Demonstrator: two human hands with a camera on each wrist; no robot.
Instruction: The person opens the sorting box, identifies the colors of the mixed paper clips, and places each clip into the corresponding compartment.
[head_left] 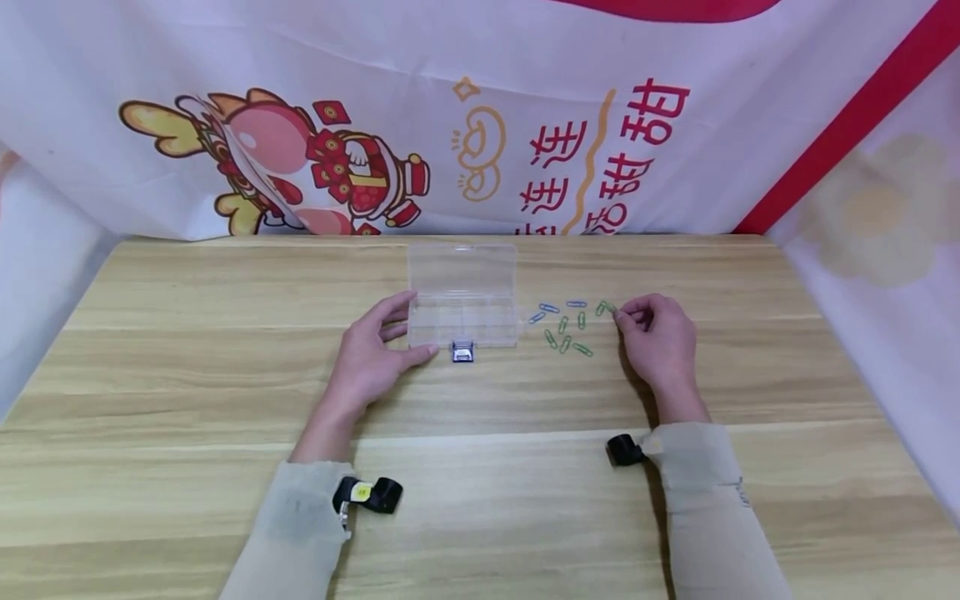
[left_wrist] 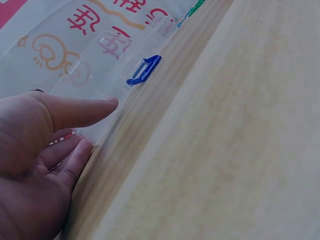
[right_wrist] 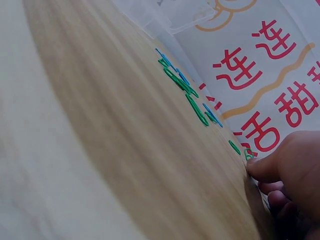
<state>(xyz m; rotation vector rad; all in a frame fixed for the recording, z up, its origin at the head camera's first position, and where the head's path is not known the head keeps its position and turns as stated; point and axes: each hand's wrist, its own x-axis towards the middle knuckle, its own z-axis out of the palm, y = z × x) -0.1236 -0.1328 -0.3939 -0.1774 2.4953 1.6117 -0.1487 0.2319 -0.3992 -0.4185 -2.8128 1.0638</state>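
Observation:
A clear plastic box with dividers lies on the table, its see-through lid raised at the back. A blue latch sticks out at its front. My left hand grips the box's left end, thumb along the front wall and fingers at the side. To the right, my right hand pinches a green paper clip between thumb and fingertips. Close by lies another green paper clip. Several more green paper clips and blue paper clips are scattered between box and right hand.
The wood-grain table runs back to a white printed cloth hanging behind the box. Each wrist carries a black camera; the left one and the right one sit at the sleeve cuffs.

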